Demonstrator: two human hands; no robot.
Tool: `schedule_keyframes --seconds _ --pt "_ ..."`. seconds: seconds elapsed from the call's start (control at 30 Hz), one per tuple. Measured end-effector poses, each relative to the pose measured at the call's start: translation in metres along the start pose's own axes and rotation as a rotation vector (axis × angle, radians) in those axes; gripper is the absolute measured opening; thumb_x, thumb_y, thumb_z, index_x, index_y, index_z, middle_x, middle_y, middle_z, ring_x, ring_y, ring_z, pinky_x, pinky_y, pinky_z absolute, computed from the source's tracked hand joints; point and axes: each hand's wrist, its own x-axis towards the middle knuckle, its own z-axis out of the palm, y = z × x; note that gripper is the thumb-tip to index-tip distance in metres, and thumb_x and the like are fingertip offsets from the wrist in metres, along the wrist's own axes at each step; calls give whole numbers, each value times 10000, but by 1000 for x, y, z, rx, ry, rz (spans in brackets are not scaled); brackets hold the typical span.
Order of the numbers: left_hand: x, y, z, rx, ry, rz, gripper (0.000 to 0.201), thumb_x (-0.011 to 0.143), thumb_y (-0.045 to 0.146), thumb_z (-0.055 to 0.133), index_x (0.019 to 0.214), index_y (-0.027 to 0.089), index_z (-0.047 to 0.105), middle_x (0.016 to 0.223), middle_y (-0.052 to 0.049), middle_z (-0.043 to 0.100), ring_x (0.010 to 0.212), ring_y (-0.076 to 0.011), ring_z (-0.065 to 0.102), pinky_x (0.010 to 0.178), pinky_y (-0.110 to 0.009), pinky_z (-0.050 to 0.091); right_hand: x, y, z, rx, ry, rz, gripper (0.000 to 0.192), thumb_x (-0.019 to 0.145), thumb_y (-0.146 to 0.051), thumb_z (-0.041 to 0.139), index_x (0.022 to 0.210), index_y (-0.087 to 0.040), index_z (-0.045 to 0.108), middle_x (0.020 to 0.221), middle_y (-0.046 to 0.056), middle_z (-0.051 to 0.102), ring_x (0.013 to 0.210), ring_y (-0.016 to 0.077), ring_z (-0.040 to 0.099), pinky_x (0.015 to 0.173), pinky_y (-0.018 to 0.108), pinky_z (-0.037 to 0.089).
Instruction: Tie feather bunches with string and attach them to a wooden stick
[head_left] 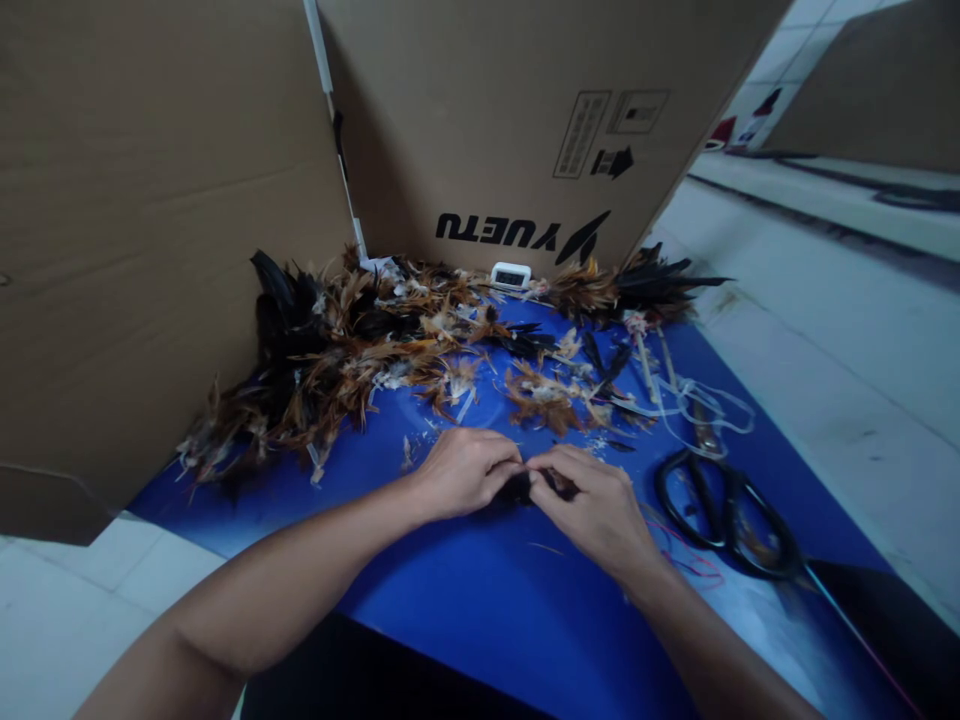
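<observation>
My left hand [466,472] and my right hand [589,497] meet over the middle of the blue tabletop [480,600]. Both are closed, with the fingertips pinched close together. Between and just below them shows a small dark tuft that looks like black feathers [516,490]; it is partly hidden by the fingers. Beyond my hands lie loose brown feathers [544,400]. A large heap of brown and black feathers [360,340] spreads along the far left. To the right of my right hand rest scissors with black handles [724,500].
Cardboard panels [525,120] stand behind and at the left. A small white digital clock [511,276] sits at the back. Another feather bundle [630,285] lies back right, near clear plastic strips [697,405]. Red thread [694,570] trails beside the scissors.
</observation>
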Motion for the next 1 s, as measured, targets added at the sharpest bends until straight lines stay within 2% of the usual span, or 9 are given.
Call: schedule_keyframes --seconds 0.17,0.33,0.57,0.87,1.0 --pt "0 0 -1 -28 8 15 191 851 200 454 816 162 638 796 -25 659 730 -117 590 672 -215 424 0 1 -2 16 13 -21 133 709 -132 533 718 -185 655 632 -10 593 600 116 549 610 225 413" --pt "1 1 -5 -40 29 -9 182 848 208 464 800 161 633 789 -22 660 727 -117 590 669 -219 424 -2 5 -6 63 -53 68 137 740 -174 533 757 -200 667 569 -33 531 502 98 480 515 220 371" --pt "2 -1 -6 -47 28 -16 180 848 225 472 793 167 633 789 -19 665 726 -118 594 660 -222 423 -1 9 -10 57 -91 111 134 763 -206 532 766 -208 666 557 -36 513 498 100 469 510 226 360" --pt "2 -4 -6 -61 46 -20 172 844 233 489 773 170 632 767 -11 661 706 -110 590 642 -216 417 -1 10 -15 26 -118 112 152 795 -248 517 785 -215 665 578 -31 553 508 103 498 526 223 376" --pt "3 -6 -7 -45 44 -43 182 845 251 490 772 172 636 753 -11 659 680 -109 585 615 -215 409 -2 15 -17 45 -158 99 191 842 -288 477 854 -228 658 697 -10 623 580 117 554 563 228 405"
